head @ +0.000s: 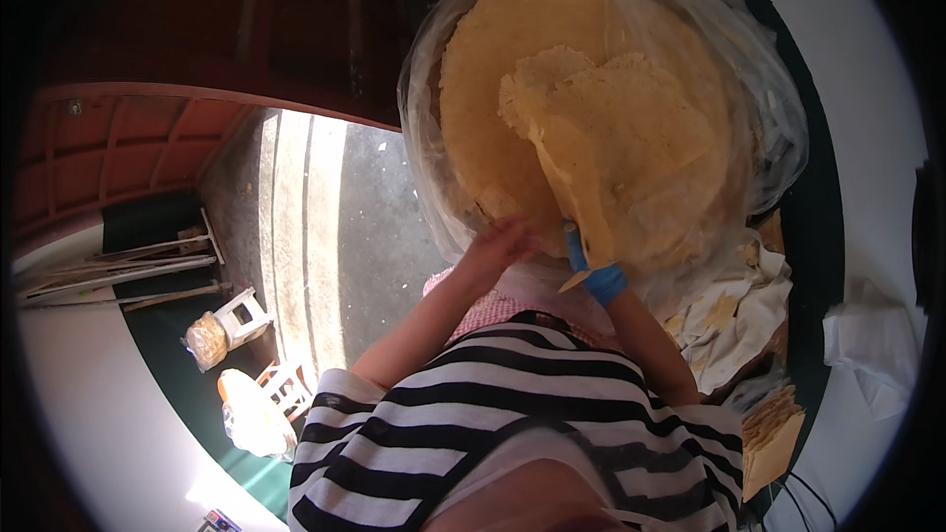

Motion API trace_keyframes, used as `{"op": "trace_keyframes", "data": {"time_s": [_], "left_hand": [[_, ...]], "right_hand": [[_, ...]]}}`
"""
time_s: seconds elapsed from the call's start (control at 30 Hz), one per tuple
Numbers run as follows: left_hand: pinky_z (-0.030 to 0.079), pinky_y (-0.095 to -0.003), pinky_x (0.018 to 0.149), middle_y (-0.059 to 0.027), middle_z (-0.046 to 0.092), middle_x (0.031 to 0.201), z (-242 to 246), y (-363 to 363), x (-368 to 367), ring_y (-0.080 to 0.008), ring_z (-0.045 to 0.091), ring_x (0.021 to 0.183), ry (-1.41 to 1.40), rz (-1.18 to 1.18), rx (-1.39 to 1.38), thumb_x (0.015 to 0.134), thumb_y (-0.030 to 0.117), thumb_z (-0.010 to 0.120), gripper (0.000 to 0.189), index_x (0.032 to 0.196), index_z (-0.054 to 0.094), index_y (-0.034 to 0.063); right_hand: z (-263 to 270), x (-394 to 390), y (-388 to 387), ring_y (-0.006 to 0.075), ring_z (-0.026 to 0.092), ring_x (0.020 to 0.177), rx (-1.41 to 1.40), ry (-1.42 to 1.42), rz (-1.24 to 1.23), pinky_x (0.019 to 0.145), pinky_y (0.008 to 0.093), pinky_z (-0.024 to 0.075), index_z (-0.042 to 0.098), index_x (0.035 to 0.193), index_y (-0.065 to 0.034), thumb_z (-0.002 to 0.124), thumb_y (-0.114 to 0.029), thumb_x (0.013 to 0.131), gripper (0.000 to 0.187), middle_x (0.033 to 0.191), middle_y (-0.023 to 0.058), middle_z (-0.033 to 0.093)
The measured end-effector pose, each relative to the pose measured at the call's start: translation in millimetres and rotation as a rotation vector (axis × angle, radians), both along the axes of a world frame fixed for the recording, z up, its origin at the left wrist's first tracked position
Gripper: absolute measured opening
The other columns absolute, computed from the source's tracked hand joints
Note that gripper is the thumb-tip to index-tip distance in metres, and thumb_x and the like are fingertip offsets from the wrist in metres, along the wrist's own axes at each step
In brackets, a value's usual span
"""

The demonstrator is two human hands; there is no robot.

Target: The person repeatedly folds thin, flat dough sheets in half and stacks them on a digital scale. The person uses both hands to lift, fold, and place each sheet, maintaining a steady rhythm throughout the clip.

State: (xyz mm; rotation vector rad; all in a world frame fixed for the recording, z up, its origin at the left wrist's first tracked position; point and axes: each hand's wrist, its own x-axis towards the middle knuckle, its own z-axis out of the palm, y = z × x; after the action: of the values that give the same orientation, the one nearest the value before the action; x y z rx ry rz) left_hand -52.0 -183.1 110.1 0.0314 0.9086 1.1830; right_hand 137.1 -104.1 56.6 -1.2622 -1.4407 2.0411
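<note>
A large round stack of thin tan flatbread sheets (491,89) lies before me inside a clear plastic bag (429,214). On top of it is a loose, folded flatbread sheet (621,118) with ragged edges. My right hand (602,277), in a blue glove, grips the near end of this sheet; the sheet hides some of the fingers. A small flatbread scrap (575,281) shows beside the glove. Bare and slightly blurred, my left hand (510,240) is at the stack's near rim, fingers extended, with nothing visible in it.
To the right lie a white cloth (732,332) with flatbread pieces and a bundle of folded sheets (772,440). A white plastic bag (865,340) is by the wall. On the left are a white stool (244,318), bagged goods (255,414) and wooden sticks (148,270).
</note>
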Motion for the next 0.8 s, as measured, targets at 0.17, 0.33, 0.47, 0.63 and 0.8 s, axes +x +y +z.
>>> {"op": "trace_keyframes", "data": {"time_s": [0.17,0.33,0.47,0.63,0.8], "left_hand": [[0.042,-0.0394,0.098,-0.0121,0.053,0.125,-19.5,29.0,-14.2,-0.0267,0.053,0.112,-0.068,0.439,-0.127,0.098,0.04,0.034,0.049,0.133,0.039,0.0055],[0.033,-0.0444,0.105,-0.0114,0.039,0.14,-5.5,26.4,-4.4,-0.0251,0.039,0.127,0.151,0.464,0.188,0.098,0.03,0.035,0.046,0.136,0.036,0.0043],[0.024,-0.0477,0.108,-0.0147,0.032,0.144,-36.0,58.2,10.5,-0.0283,0.03,0.133,1.317,-0.029,0.377,0.092,0.03,0.048,0.052,0.136,0.037,0.0064],[0.008,-0.051,0.111,-0.0216,0.02,0.147,-78.1,114.9,9.7,-0.0349,0.014,0.138,2.086,-0.511,0.363,0.08,0.045,0.061,0.069,0.135,0.042,0.0094],[0.005,-0.0528,0.11,-0.0219,0.017,0.148,-89.5,133.3,2.9,-0.0354,0.009,0.139,1.956,-0.605,0.388,0.073,0.055,0.064,0.082,0.137,0.039,0.0099]], "right_hand": [[-4.3,-17.7,-11.9,0.0255,0.033,0.133,0.773,-0.049,0.436,0.109,0.0333,0.0262,0.041,0.136,-0.006,0.057,-0.004,0.085,0.053,0.142,0.0137,0.038],[-22.6,-13.1,-10.3,0.0233,0.051,0.115,-0.132,0.215,-0.248,0.099,0.0346,0.0409,0.049,0.124,0.0,0.054,-0.018,0.093,0.037,0.125,0.0116,0.051],[-70.1,5.6,3.4,0.0234,0.052,0.113,-0.29,0.343,-0.379,0.095,0.0352,0.0444,0.048,0.123,0.0012,0.053,-0.022,0.093,0.038,0.122,0.0113,0.053],[-82.2,9.2,9.9,0.0196,0.059,0.1,-0.351,0.345,-0.483,0.085,0.0314,0.0486,0.052,0.118,0.0044,0.052,-0.025,0.094,0.038,0.11,0.0105,0.06],[17.8,48.2,37.3,0.0224,0.06,0.102,-0.509,-0.181,-0.064,0.086,0.0314,0.0475,0.055,0.12,-0.006,0.064,-0.032,0.086,0.044,0.112,0.0143,0.061]]}}
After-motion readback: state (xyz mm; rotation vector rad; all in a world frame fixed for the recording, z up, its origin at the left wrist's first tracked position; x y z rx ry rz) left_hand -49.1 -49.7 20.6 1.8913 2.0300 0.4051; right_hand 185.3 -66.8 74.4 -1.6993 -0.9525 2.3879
